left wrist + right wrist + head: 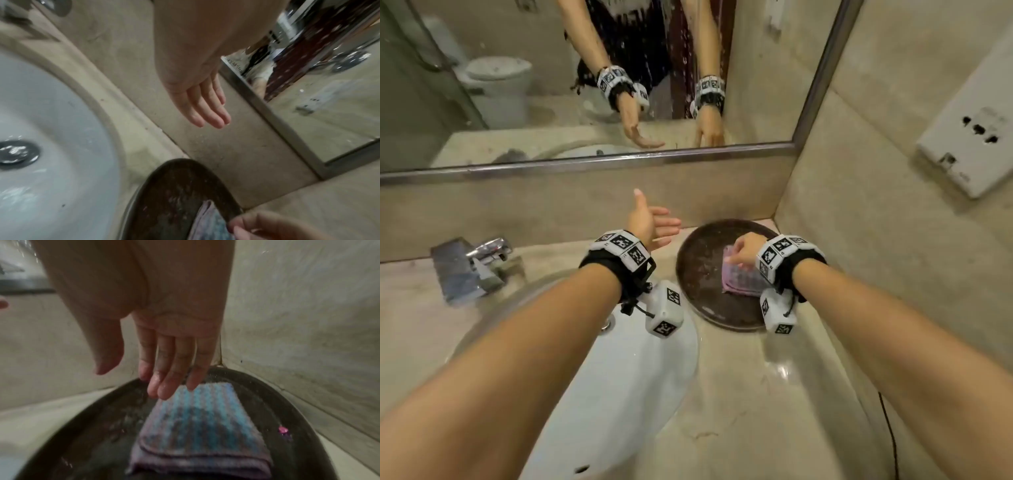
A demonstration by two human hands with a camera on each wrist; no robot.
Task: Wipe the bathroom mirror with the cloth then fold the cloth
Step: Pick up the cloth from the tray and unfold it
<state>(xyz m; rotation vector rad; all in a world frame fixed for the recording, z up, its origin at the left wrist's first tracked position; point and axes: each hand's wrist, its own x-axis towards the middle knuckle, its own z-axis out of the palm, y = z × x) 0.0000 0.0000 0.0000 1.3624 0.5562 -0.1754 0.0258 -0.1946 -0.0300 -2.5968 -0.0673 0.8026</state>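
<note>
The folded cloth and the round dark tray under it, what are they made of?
The folded blue-and-purple cloth looks like soft woven microfibre or cotton: its surface shows a ribbed, waffled texture and rounded folded edges. The round dark brown tray seems hard, maybe metal or plastic, with a thin raised rim and a dull, speckled, wet-looking finish. Which of the two I cannot tell.

Home bathroom: mirror (551, 85), basin (619, 394), reflected toilet (496, 89)
</note>
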